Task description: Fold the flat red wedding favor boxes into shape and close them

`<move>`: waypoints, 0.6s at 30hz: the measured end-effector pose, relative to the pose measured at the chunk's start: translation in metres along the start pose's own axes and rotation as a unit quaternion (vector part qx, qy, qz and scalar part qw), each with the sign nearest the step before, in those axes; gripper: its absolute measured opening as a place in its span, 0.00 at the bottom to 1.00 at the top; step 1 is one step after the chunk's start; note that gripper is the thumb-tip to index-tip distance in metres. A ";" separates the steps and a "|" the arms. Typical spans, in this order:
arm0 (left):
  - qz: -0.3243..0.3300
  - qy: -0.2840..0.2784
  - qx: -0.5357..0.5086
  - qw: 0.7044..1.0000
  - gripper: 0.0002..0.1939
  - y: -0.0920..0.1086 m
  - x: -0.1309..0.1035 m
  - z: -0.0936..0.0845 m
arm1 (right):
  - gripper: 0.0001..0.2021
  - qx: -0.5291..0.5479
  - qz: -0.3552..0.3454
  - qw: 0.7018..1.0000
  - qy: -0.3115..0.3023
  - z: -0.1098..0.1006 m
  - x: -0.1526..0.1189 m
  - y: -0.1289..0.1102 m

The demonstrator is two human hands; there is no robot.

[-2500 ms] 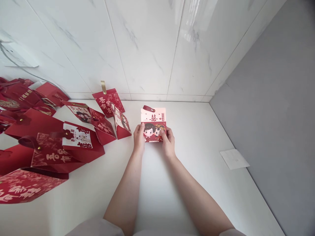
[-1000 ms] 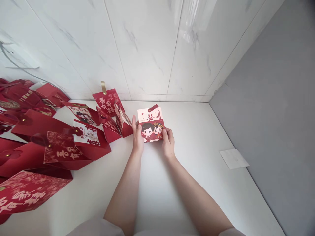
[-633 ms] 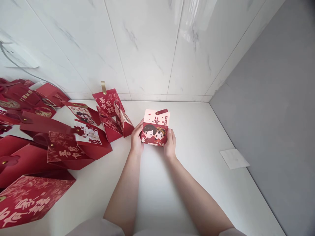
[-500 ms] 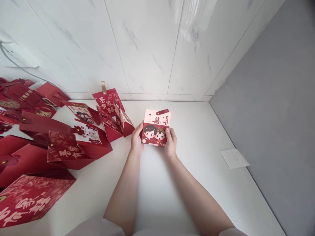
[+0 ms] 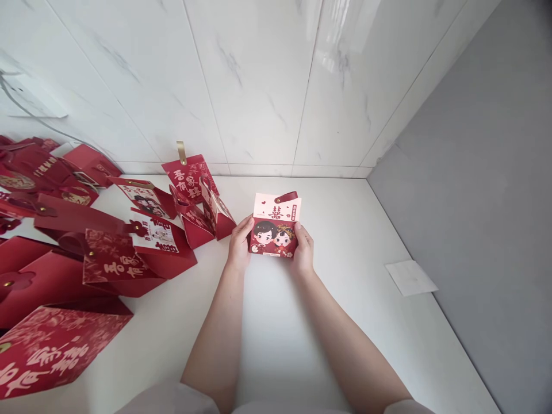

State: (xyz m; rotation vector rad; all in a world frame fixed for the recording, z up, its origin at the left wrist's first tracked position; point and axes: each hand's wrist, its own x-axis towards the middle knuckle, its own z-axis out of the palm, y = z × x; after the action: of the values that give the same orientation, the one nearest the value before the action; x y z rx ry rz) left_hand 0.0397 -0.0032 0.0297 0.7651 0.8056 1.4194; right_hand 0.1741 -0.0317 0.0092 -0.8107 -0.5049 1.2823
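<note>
Between my hands is a small red and pale pink gift box point(image 5: 275, 237), its front printed with two cartoon figures in wedding dress. A dark red strap point(image 5: 286, 198) with a metal stud sits on its pale top panel. My left hand point(image 5: 240, 241) grips the left edge, thumb near the front. On the opposite edge, my right hand point(image 5: 304, 247) holds on with its thumb against the front corner. Most of the fingers are hidden behind the box.
Several red gift boxes fill the left of the white table point(image 5: 280, 333), the nearest being a folded box point(image 5: 218, 213). A white wall plate point(image 5: 411, 278) is at the right by a grey panel point(image 5: 487, 201). Behind rises a marbled tile wall point(image 5: 259, 86).
The gift box has shifted slightly to the right and turned a little. My right hand has slid outward, its thumb now nearer the box's edge.
</note>
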 end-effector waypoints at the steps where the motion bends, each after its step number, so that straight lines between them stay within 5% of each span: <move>1: -0.002 -0.001 0.002 1.000 0.19 0.000 0.000 0.000 | 0.16 0.000 -0.003 1.000 0.003 0.000 0.000 0.000; 8: -0.010 -0.021 -0.003 1.000 0.18 0.002 -0.003 0.003 | 0.17 -0.004 -0.008 1.000 0.019 0.003 -0.001 -0.001; 18: -0.054 0.061 -0.005 0.997 0.19 -0.011 0.002 0.001 | 0.16 -0.053 -0.011 0.998 0.044 0.003 0.000 -0.002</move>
State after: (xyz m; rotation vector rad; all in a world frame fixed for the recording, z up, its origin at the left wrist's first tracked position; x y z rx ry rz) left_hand 0.0467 -0.0017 0.0207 0.6214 0.9192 1.3811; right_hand 0.1732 -0.0317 0.0124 -0.9441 -0.5124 1.2017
